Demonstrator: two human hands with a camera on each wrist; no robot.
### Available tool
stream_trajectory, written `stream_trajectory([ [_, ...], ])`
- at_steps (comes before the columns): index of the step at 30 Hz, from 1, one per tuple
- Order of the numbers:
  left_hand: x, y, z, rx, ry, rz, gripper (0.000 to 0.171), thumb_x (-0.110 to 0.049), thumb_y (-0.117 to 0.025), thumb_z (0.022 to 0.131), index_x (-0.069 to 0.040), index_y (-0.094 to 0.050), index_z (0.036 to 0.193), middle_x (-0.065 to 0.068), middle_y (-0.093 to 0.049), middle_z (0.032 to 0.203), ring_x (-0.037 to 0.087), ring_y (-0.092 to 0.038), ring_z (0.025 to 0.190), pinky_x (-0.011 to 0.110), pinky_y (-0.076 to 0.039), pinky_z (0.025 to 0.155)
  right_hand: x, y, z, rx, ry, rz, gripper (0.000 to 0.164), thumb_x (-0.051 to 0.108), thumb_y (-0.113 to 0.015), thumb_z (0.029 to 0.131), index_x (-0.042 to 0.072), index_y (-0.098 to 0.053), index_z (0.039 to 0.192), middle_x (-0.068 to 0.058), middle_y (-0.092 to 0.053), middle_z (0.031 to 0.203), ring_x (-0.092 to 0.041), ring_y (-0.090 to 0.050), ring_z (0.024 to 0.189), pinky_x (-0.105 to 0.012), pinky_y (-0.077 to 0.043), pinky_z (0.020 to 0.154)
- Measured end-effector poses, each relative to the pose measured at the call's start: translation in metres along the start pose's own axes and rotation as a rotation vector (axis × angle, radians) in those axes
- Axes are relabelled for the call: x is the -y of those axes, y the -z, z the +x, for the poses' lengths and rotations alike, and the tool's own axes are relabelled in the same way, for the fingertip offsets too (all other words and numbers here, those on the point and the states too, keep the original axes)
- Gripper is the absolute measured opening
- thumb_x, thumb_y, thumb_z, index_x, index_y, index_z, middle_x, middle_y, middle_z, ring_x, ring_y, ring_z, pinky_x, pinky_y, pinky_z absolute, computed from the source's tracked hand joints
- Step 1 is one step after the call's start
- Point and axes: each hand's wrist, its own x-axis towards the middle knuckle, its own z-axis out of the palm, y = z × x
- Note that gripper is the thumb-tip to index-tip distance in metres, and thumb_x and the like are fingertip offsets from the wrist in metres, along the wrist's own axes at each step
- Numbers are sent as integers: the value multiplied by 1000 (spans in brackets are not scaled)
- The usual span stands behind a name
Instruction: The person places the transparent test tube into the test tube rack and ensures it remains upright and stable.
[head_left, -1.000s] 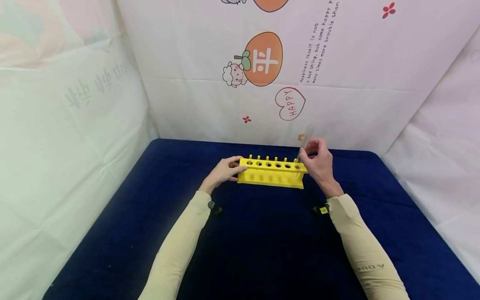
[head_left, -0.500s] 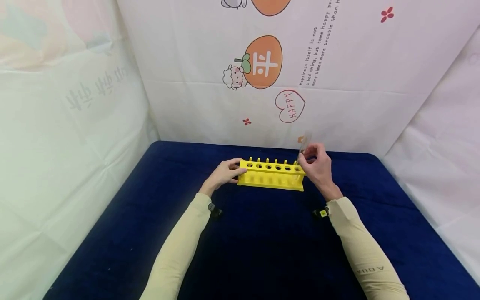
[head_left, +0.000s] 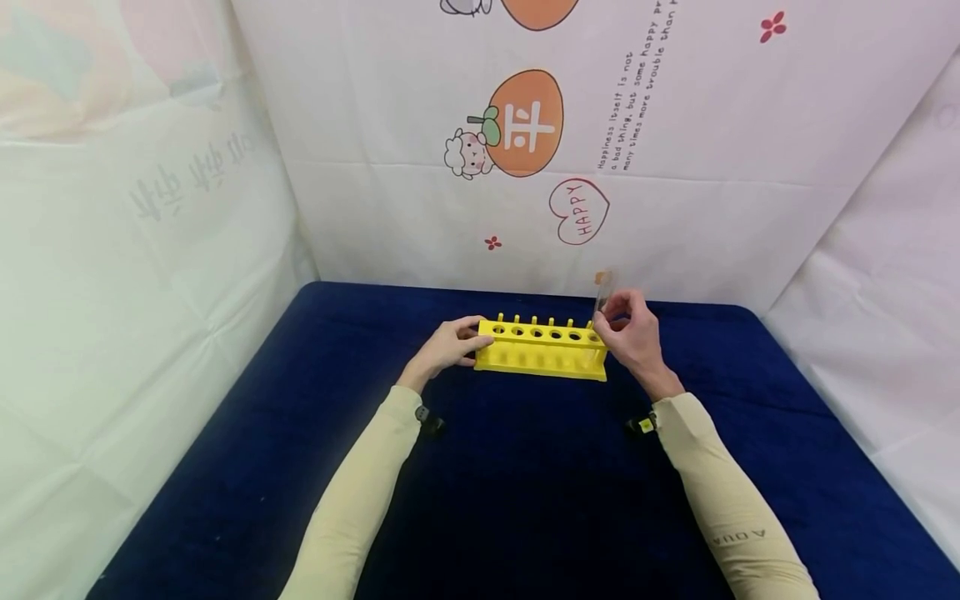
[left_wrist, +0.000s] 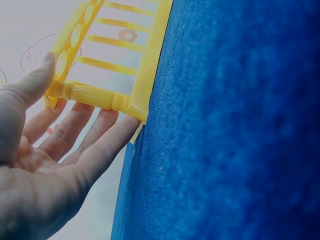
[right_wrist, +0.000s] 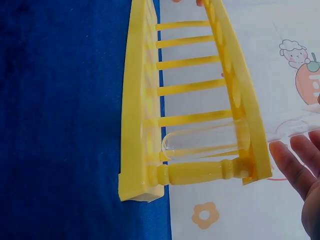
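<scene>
A yellow test tube rack [head_left: 540,364] stands on the dark blue cloth, with a row of holes on top and a row of pegs along its back. My left hand [head_left: 446,348] grips its left end. In the left wrist view, the thumb lies on the holed top bar and the fingers [left_wrist: 95,152] reach round the end post. At the other end, my right hand [head_left: 636,340] pinches a clear test tube [head_left: 603,290] by its upper part. The right wrist view shows the tube's rounded bottom [right_wrist: 205,141] through the end hole, close to the lower bar.
Dark blue cloth [head_left: 540,492] covers the table. Right behind it rises a white printed sheet [head_left: 390,217], and more white sheets hang at the left [head_left: 150,300] and right [head_left: 885,275]. Both wrists wear small dark cameras.
The test tube has moved down through the rack's right end hole and become more upright. My right hand has come down and slightly left with it. The left hand keeps its grip.
</scene>
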Motion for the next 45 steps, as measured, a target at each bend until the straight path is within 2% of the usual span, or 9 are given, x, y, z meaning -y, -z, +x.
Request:
stream_trajectory([
  [10,-2,1,-1,-5,-5,3,78,-44,-70,89,-20,-35,154,9,-60,130,24,-66,112,38,-60,87,-5,-3,-1,22,15,-1,24,5,-65,87,2,-50,106,-9,-58,85,0,-53,75,-5,-47,61],
  [27,-2,1,-1,9,-3,-15,78,-43,-71,89,-20,-34,154,11,-59,131,27,-65,114,41,-59,90,-9,-3,-3,30,-11,18,25,2,-65,87,1,-50,106,-8,-58,84,-1,-54,73,-8,-48,59],
  [36,-3,1,-2,-6,3,-15,77,-42,-71,89,-20,-34,154,10,-59,132,26,-66,112,38,-60,88,-12,-5,-4,25,-1,41,27,1,-67,86,-5,-52,108,-14,-60,86,-5,-55,73,-7,-46,59],
  [42,-4,0,-4,19,-6,2,76,-42,-69,90,-20,-34,154,11,-59,133,25,-66,112,38,-60,88,-14,-1,-7,39,-2,28,26,0,-67,85,-4,-51,105,-12,-60,85,0,-55,73,-6,-47,58],
  [45,-5,1,-4,9,-3,-5,76,-42,-70,90,-20,-35,154,11,-59,133,25,-66,112,38,-60,88,-14,1,-5,64,1,16,25,3,-66,86,-1,-51,106,-11,-61,86,2,-55,74,-6,-47,61],
])
